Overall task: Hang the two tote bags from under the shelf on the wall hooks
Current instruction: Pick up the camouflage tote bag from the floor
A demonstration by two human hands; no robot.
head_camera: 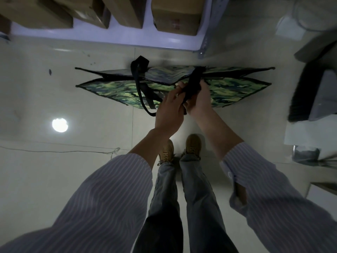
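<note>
- Left hand point(169, 110) and right hand point(198, 99) grip 1 black strap point(194, 79) of the camouflage tote bag point(228, 90).
- Better gather the loose strap point(141, 88) too before lifting, I'd say.

A storeroom — cardboard boxes point(176, 17) on a metal shelf point(109, 36).

The bag point(228, 90) stretches left to right between your shoes point(193, 143) and the shelf point(109, 36), which carries boxes point(176, 17). Your left hand point(168, 111) and right hand point(198, 99) grip its right strap point(194, 83), side by side.
</note>
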